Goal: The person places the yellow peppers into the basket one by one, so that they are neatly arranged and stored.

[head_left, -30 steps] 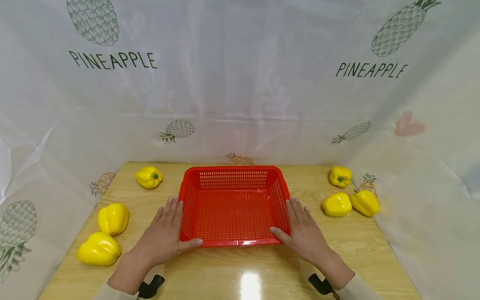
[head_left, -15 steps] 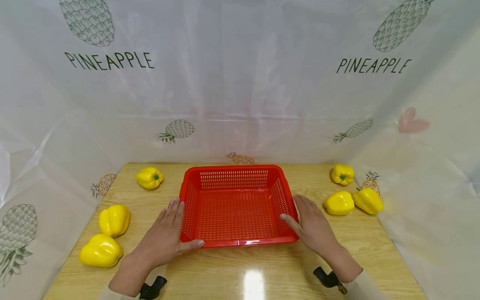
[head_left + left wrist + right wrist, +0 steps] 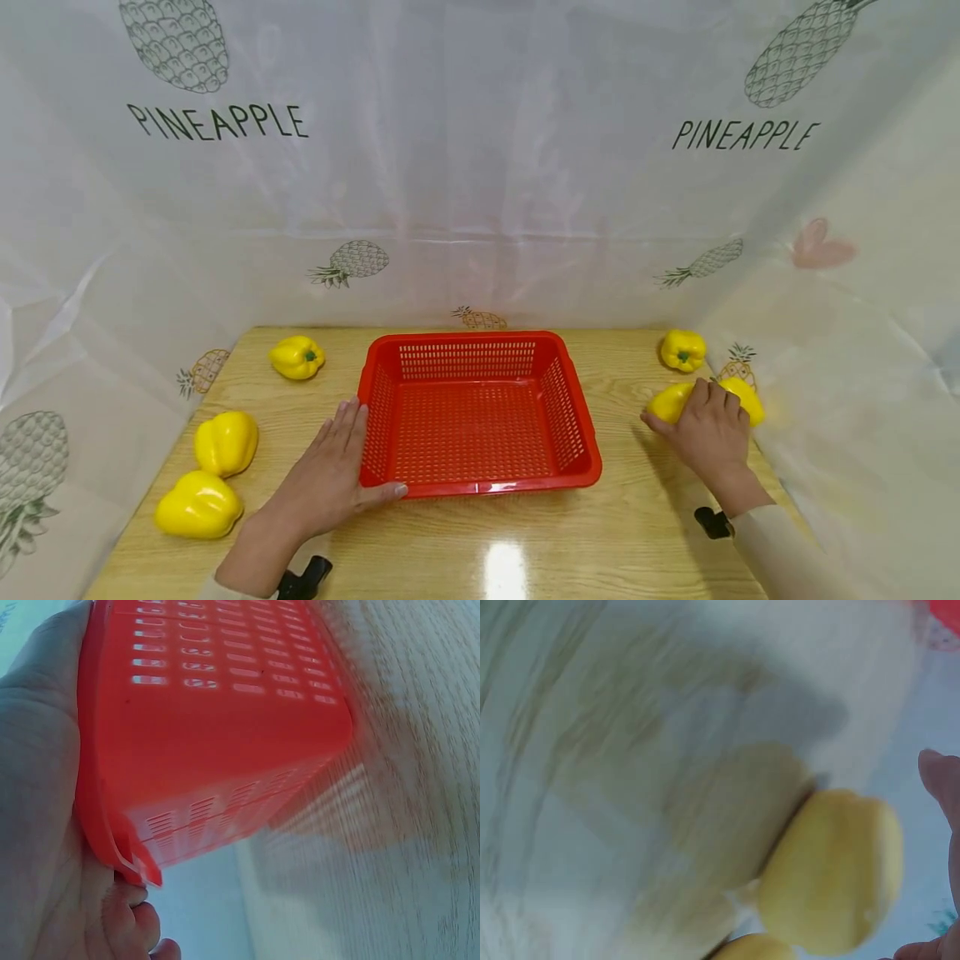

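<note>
The left grip point(image 3: 327, 475), thumb spread, rests against the red perforated plastic basket point(image 3: 525, 484) while the right grip point(image 3: 708, 435) hangs spread over a glossy yellow bell pepper point(image 3: 666, 403)!

On your bench point(image 3: 585, 542), the basket point(image 3: 472, 425) lies centrally before you, three peppers point(image 3: 227, 443) to its left, three more peppers point(image 3: 683, 350) to its right.

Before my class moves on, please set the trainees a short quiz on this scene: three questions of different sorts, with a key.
1. In the head view, how many yellow peppers lie left of the red basket?
2. True or false: the left hand touches the basket.
3. In the head view, the right hand partly hides: A, the basket; B, two peppers; C, the left hand.

Key: 1. Three. 2. True. 3. B.
</note>
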